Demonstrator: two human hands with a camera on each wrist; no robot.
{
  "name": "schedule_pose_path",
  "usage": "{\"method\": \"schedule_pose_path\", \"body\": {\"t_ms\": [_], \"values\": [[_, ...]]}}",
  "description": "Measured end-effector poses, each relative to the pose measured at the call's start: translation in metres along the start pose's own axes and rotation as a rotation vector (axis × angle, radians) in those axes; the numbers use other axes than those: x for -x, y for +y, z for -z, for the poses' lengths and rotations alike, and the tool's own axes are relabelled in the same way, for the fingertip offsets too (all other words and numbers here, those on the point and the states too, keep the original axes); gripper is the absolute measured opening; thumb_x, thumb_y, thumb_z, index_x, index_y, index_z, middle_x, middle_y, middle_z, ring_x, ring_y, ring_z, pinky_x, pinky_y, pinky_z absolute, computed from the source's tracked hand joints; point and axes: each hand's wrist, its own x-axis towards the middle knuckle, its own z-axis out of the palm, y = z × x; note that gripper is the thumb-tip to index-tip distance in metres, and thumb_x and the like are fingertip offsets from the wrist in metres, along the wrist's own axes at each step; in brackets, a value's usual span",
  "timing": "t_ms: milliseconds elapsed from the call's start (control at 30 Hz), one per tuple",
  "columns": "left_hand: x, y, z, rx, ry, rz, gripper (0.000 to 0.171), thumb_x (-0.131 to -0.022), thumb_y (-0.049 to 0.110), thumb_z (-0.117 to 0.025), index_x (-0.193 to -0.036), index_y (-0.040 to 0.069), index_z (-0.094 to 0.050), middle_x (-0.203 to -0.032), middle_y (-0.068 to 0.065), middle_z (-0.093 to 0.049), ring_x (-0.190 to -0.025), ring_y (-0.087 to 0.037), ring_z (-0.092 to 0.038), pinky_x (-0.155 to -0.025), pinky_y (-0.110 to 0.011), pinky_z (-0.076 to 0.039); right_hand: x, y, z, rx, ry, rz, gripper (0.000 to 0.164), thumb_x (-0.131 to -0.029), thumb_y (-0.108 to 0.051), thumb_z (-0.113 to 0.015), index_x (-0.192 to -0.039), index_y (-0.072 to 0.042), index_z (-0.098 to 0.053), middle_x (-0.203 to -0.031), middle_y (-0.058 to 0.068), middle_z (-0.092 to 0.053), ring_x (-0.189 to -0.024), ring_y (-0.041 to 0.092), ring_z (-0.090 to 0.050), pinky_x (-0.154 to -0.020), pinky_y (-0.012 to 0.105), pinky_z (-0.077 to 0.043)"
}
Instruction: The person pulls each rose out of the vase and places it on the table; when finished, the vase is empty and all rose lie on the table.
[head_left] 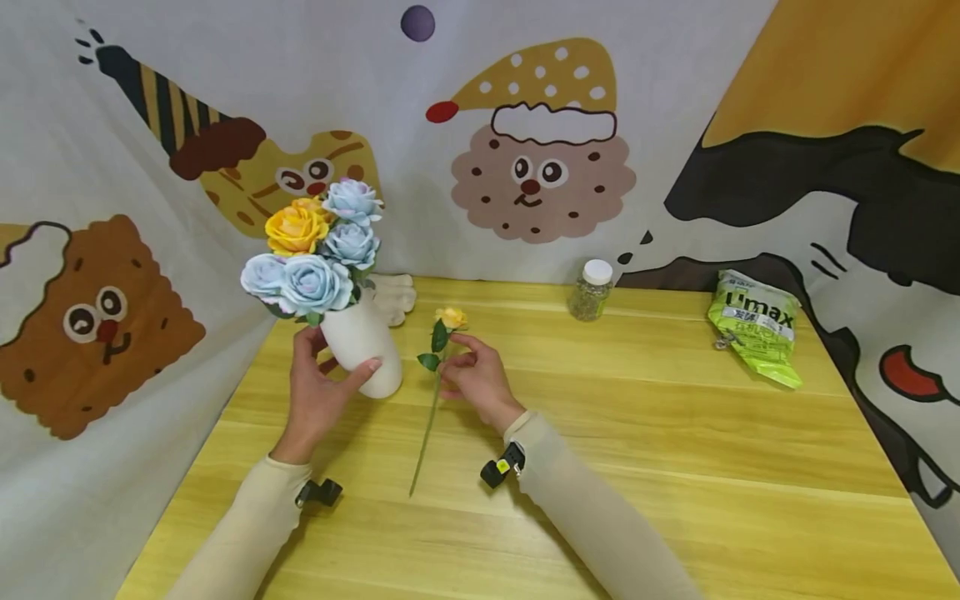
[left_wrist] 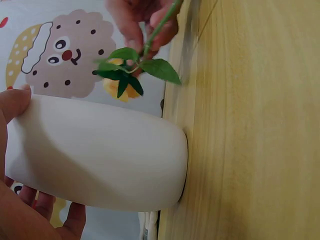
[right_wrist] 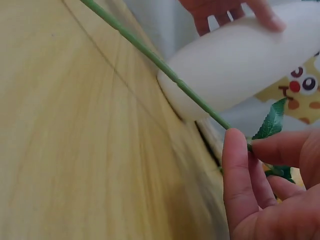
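Observation:
On the left of the table a white vase (head_left: 360, 342) stands with several blue artificial roses (head_left: 315, 283) and a yellow rose (head_left: 297, 227) in it. My left hand (head_left: 317, 404) grips the vase, thumb on one side and fingers round the other. Just right of the vase, my right hand (head_left: 483, 385) pinches a single yellow rose (head_left: 452, 317) by its green stem, close below the leaves. The bloom points away from me and the long stem (right_wrist: 150, 55) slants back toward me. In the left wrist view, the vase (left_wrist: 105, 155) has its base on the wood.
Behind the vase sits a pale, knobbly object (head_left: 397, 298), partly hidden. A clear jar (head_left: 591, 293) with a white lid stands at the table's back edge. Farther right lies a green and white bag (head_left: 757, 325). A printed cloth (head_left: 420, 125) hangs behind the wooden table (head_left: 675, 467).

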Motion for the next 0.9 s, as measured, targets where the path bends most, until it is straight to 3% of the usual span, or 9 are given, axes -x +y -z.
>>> {"method": "schedule_pose_path", "body": {"t_ms": [167,333,600,900], "values": [[0.000,0.002,0.000,-0.003,-0.001,0.006,0.086,-0.085,0.010,-0.089,-0.152,0.007,-0.035,-0.142,-0.008,-0.049,-0.126,-0.013,-0.047,-0.103,-0.029,-0.047,-0.007,0.010,0.003,0.002,-0.030,-0.040,0.064,-0.093,0.009,-0.068,-0.152,-0.010,-0.053,-0.100,0.009,-0.068,-0.074,0.018,-0.071,-0.069,0.036,-0.065],[0.001,0.002,0.000,0.001,-0.005,-0.007,0.086,-0.085,0.008,-0.089,-0.152,0.005,-0.035,-0.143,-0.008,-0.050,-0.125,-0.012,-0.048,-0.101,-0.028,-0.047,-0.011,0.015,0.002,0.071,-0.063,-0.050,0.063,-0.092,0.010,-0.066,-0.152,-0.004,-0.050,-0.094,0.014,-0.073,-0.068,0.018,-0.072,-0.062,0.031,-0.064],[-0.001,-0.001,0.000,-0.011,-0.015,-0.022,0.084,-0.087,0.012,-0.088,-0.152,0.004,-0.034,-0.143,-0.009,-0.049,-0.126,-0.012,-0.048,-0.102,-0.025,-0.047,-0.012,0.012,-0.001,0.161,-0.046,-0.060,0.064,-0.090,0.010,-0.068,-0.150,0.000,-0.051,-0.095,0.021,-0.077,-0.065,0.018,-0.072,-0.059,0.029,-0.062],[-0.001,-0.006,-0.001,-0.042,-0.011,-0.020,0.085,-0.087,0.016,-0.089,-0.151,0.006,-0.034,-0.143,-0.010,-0.049,-0.126,-0.014,-0.049,-0.102,-0.027,-0.048,-0.014,0.011,-0.001,0.153,-0.023,-0.098,0.058,-0.090,0.009,-0.071,-0.146,0.003,-0.054,-0.090,0.019,-0.077,-0.064,0.018,-0.072,-0.058,0.028,-0.061]]}}
